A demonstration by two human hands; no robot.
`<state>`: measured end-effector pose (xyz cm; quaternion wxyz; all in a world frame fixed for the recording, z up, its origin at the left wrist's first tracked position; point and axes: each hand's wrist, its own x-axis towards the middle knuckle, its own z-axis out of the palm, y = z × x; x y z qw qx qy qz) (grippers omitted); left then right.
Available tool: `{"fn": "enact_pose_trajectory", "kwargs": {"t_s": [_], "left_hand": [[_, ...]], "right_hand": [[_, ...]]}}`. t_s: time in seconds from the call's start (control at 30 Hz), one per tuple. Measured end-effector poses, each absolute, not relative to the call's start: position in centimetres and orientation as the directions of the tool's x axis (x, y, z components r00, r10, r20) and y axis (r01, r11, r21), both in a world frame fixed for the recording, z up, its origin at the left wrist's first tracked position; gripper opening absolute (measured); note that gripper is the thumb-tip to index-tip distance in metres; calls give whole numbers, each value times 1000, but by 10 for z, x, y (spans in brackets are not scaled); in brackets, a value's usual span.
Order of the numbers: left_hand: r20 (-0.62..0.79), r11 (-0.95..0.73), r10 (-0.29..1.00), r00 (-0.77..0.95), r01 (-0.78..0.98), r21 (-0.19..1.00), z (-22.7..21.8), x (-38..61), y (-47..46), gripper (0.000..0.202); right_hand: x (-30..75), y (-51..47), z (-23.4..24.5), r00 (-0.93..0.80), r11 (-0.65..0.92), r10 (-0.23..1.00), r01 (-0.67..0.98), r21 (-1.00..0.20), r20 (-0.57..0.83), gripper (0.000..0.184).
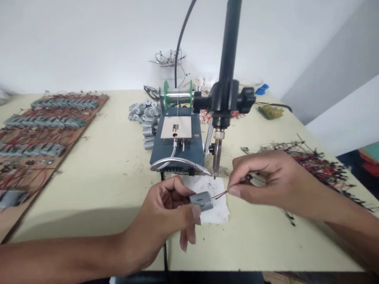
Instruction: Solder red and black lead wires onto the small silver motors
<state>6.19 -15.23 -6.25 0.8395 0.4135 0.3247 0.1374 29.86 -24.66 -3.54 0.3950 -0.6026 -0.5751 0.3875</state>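
Pinching a thin red wire (pixel 220 194) in a narrow grip, the right hand (pixel 275 185) brings its thumb and forefinger almost together at the wire's end. The left hand (pixel 166 213) is wrapped around a grey DC motor (pixel 201 201), its fingers curled well around the casing, so the motor sits just ahead of the left fingertips and points toward the right ones. The wire spans the short gap between the motor and the right fingertips (whether it is already joined to the motor is too small to tell). Directly beneath the fingers lies a sheet of white paper (pixel 220 209) on a cream table (pixel 97 197). Just beyond the right fingertips, the tip of a soldering iron (pixel 216 157) points down from its black stand (pixel 226 98) — near the paper, not touching the wire. Farther past the fingers sit a green-flanged solder spool (pixel 177 94) and a heap of grey motors (pixel 145 118); a tangle of wires (pixel 310 167) lies beyond the right hand.
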Motion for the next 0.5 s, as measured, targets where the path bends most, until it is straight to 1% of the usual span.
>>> {"fn": "enact_pose_trajectory", "kwargs": {"t_s": [0.03,0.07,0.1,0.13,0.17,0.2,0.23,0.27,0.3,0.4,0.43,0.5], "left_hand": [[-431,624,501,751,32,780,-64,61,-154,36],[-429,626,504,749,25,779,-66,60,-155,35],[-429,625,509,746,22,781,-68,59,-156,35],[-424,619,515,745,18,785,-69,59,-157,35],[-413,612,520,748,12,791,-70,58,-158,35],[-399,602,524,752,3,798,-70,58,-159,36],[-388,595,531,753,-5,804,-70,58,-159,36],[-378,590,535,756,-13,808,-69,58,-160,36],[-372,587,538,756,-20,809,-68,58,-161,36],[-354,580,544,761,-35,814,-64,56,-165,36],[-351,576,547,760,-38,817,-64,55,-166,35],[-343,566,557,756,-43,824,-64,52,-170,35]], "right_hand": [[307,-247,-29,21,-47,999,408,-912,-42,12],[316,-249,-23,12,-78,997,449,-890,-81,22],[325,-253,-17,15,-118,992,508,-853,-128,36],[332,-258,-12,23,-161,983,581,-798,-182,49],[337,-263,-9,28,-189,973,661,-726,-228,58],[341,-270,-9,33,-198,966,730,-654,-256,60],[342,-275,-11,22,-184,963,784,-593,-269,55],[341,-280,-16,0,-140,969,821,-554,-246,48],[338,-284,-22,-26,-101,974,838,-536,-224,41],[323,-289,-43,-91,-16,980,851,-526,-177,12],[318,-291,-48,-99,-3,981,850,-527,-165,7],[309,-295,-54,-82,-3,987,844,-536,-135,11]]}}
